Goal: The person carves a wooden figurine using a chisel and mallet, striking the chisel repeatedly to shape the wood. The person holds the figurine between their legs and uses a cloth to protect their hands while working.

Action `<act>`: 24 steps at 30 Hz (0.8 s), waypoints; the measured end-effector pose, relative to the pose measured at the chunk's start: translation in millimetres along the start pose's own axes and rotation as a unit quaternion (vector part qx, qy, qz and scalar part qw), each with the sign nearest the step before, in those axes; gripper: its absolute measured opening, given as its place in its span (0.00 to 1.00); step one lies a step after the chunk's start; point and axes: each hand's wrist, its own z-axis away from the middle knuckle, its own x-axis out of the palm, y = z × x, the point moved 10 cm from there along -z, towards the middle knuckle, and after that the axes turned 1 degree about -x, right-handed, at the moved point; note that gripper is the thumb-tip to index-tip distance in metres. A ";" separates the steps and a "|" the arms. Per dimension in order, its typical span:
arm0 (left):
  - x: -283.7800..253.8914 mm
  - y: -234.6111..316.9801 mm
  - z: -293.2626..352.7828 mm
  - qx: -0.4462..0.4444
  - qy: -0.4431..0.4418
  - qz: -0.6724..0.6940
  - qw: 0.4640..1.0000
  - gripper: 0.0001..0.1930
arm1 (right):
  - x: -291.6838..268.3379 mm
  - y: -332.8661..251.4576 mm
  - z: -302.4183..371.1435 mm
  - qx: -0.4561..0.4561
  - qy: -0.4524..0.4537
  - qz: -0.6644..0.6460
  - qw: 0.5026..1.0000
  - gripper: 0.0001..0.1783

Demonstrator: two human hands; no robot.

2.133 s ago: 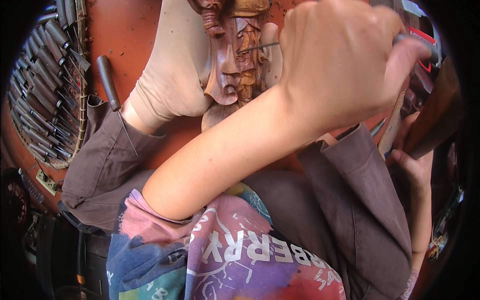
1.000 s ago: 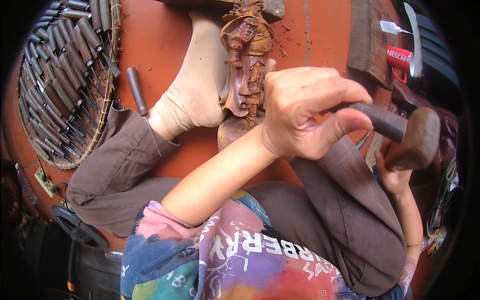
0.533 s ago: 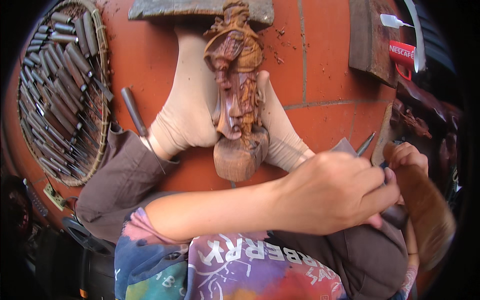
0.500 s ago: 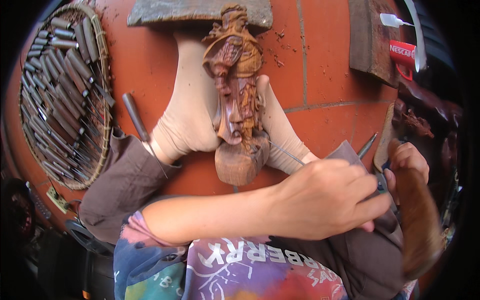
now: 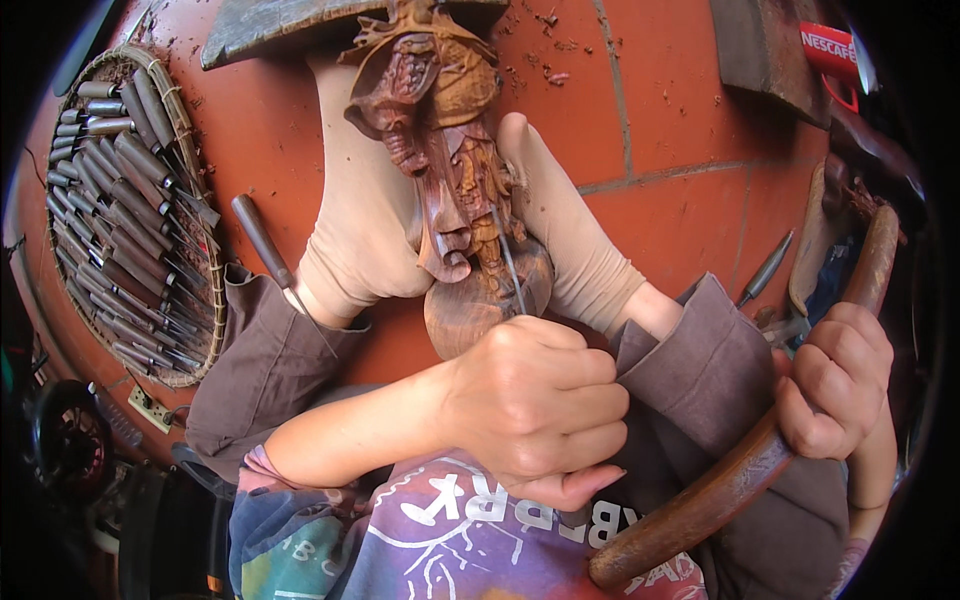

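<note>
A carved reddish-brown wooden figure [image 5: 450, 110] on a rounded block base [image 5: 465, 310] rests between my two socked feet. My left hand [image 5: 535, 415] is closed just in front of the base, gripping a chisel [image 5: 511, 265]. Its thin metal shaft runs up to the lower front of the figure; the handle is hidden in my fist, and I cannot make out the exact contact of the tip. At the right, my right hand [image 5: 840, 380] wraps round the middle of a curved wooden club [image 5: 700, 500], whose thicker end slants down toward my shirt.
A round wicker basket [image 5: 205, 190] full of chisels stands at the left. One loose chisel [image 5: 262, 235] leans by my left ankle, and a pointed tool [image 5: 768, 268] lies at the right. Wooden boards [image 5: 765, 60], a red mug [image 5: 832, 50] and wood chips lie on the tiled floor.
My left hand has moved left, and the chisel now points more steeply up the figure's front. The club has swung so its near end lies inward, with my right hand lower.
</note>
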 end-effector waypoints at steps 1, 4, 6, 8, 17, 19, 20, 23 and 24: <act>-2.3 -0.9 1.8 0.003 0.002 -0.001 1.000 0.18 | 2.1 -1.3 0.3 0.002 -0.004 0.000 1.000 0.20; 3.0 -3.5 -2.5 -0.033 -0.018 -0.059 0.998 0.24 | 5.9 -2.0 -0.9 0.001 -0.015 -0.006 1.000 0.19; 7.2 -4.7 -5.9 -0.054 0.000 -0.084 0.995 0.28 | 7.5 -1.8 -2.0 -0.002 -0.021 -0.017 1.000 0.18; 10.4 -5.8 -8.4 -0.056 0.006 -0.086 0.995 0.27 | 8.9 -2.0 -3.1 -0.007 -0.023 -0.030 0.999 0.17; 3.2 -4.3 -4.8 -0.029 -0.018 -0.027 0.999 0.25 | 11.3 -2.2 1.5 -0.009 0.006 -0.038 0.999 0.17; 1.0 -4.7 -1.2 -0.022 -0.031 -0.027 0.999 0.24 | 10.4 -2.5 1.2 -0.005 0.004 -0.037 0.999 0.17; 0.7 -7.2 -0.7 -0.021 -0.036 -0.027 0.999 0.24 | 10.4 -3.1 1.5 -0.002 0.000 -0.036 0.999 0.17; 2.4 -8.5 -6.0 -0.058 -0.038 -0.061 0.996 0.24 | 14.1 -2.4 1.1 -0.002 -0.014 -0.043 0.999 0.17; 4.8 -7.7 -10.2 -0.069 -0.046 -0.071 0.994 0.22 | 14.4 -2.3 0.9 0.002 -0.021 -0.046 0.999 0.17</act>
